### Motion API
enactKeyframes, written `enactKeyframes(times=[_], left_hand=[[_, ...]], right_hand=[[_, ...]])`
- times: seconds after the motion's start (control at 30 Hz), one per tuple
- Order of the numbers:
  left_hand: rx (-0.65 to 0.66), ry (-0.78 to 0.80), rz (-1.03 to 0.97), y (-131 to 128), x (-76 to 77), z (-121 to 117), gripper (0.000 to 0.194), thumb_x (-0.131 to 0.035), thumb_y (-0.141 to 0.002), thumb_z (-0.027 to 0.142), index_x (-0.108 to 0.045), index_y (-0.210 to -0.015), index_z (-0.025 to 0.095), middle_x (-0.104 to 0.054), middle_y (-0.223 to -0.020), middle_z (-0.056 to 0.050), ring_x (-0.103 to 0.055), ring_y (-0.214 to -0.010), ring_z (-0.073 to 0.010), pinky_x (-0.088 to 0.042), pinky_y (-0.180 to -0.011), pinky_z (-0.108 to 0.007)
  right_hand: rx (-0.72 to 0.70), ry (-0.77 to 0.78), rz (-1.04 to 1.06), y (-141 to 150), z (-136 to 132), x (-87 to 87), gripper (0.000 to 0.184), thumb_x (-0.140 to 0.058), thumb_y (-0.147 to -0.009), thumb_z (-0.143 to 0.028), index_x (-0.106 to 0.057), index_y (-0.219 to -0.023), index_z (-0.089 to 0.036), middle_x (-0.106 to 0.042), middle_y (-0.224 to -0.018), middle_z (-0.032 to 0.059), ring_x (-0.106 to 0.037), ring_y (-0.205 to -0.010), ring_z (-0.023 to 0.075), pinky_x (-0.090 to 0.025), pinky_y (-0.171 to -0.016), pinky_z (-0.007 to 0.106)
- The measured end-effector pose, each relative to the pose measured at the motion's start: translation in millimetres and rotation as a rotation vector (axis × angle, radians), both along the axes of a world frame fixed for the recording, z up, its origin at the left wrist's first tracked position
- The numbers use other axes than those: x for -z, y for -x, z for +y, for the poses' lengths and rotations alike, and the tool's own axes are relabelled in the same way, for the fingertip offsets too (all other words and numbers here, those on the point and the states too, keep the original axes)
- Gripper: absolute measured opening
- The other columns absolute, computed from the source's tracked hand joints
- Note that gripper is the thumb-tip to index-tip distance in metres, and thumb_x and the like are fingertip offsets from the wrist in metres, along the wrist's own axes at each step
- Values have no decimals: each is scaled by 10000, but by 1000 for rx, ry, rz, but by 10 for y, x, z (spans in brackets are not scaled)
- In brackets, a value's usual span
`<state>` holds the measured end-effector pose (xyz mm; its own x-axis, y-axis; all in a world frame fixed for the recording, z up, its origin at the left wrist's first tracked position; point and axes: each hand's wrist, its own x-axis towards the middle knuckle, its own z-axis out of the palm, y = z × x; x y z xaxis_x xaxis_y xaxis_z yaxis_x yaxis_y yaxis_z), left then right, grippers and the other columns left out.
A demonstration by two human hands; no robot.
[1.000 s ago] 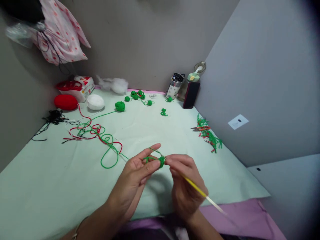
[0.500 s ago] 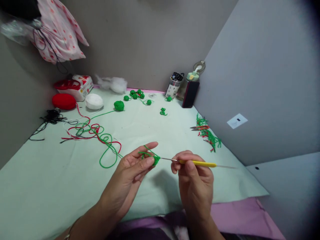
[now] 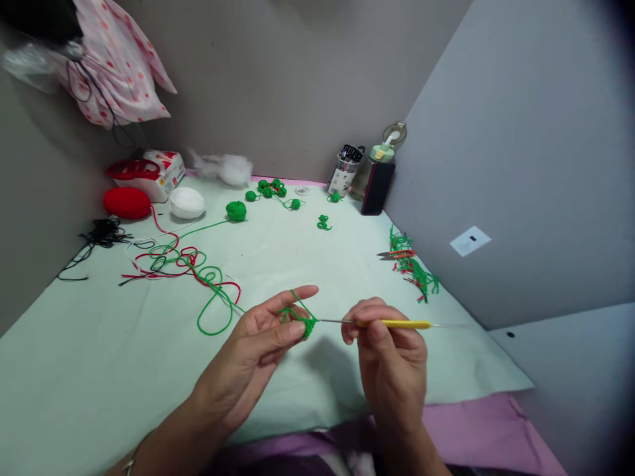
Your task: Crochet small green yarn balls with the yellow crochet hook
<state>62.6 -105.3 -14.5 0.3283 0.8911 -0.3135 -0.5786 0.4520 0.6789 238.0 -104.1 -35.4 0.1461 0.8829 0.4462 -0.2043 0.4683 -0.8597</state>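
Well before a cup [image 3: 341, 182] of pens [image 3: 352, 153], left fingers [image 3: 284, 334] pinch green crochetwork [image 3: 309, 327] and right fingers [image 3: 381, 335] grip a yellow hook [image 3: 407, 324].

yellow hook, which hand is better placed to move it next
Probably the right hand: its fingers hold the yellow hook, which reaches the green piece; the left hand pinches that piece.

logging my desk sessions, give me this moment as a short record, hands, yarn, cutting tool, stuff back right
left hand: pinches small green crocheted piece, green strand over index finger
right hand: holds yellow-handled hook, its tip at the piece
yarn: red ball, white ball, green ball
cutting tool: orange-handled snips, handle over yarn scraps
back right: pen cup, bottle, phone propped upright
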Motion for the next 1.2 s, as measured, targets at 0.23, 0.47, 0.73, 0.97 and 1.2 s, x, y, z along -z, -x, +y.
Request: enactKeyframes(times=[0.23, 0.47, 0.73, 0.97, 1.2], left_hand=[[-77, -147, 157, -22, 17, -11, 282, -931, -762, 330, -875, -1037, 305, -643, -820, 9, -518, -784, -129, -420, -768, -231], [-70, -186, 250, -24, 66, -3, 289, -918, -782, 377, -868, -1062, 331, -681, -867, -5, -552, -845, -167, -421, -817, -284], [-98, -223, 274, -39, 66, 21, 222, -891, -809, 343, -872, -1029, 323, -701, -850, -5, -566, -834, -169, -435, -810, -284], [-83, -230, 282, -65, 82, 31, 381, -917, -778, 325, -842, -1151, 313, -653, -814, 7, -496, -725, -149, -405, -704, -277], [-55, -159, 199, -135, 59, 5, 400, -907, -791, 320, -818, -1181, 315, -648, -839, 19, -539, -833, -159, -406, -825, -297]], right_hand=[[-29, -38, -34, -20, -37, -17, 163, -654, -1032, -282, -809, -989, -256, -665, -797, 26, -622, -701, 160, -509, -613, 298], [16, -80, -137, -17, -81, 21, 200, -606, -1051, -209, -793, -1055, -280, -680, -838, 18, -638, -804, 180, -499, -700, 326], [33, -95, -152, -36, -78, 21, 197, -602, -1051, -205, -788, -1045, -270, -673, -824, 21, -637, -808, 186, -496, -701, 332], [99, -129, -231, -46, -81, 32, 201, -604, -1039, -193, -790, -1031, -270, -688, -835, 33, -645, -798, 199, -512, -686, 338], [179, -231, -338, -27, -117, 66, 263, -595, -1025, -135, -790, -1123, -283, -752, -939, 52, -680, -852, 212, -546, -710, 356]])
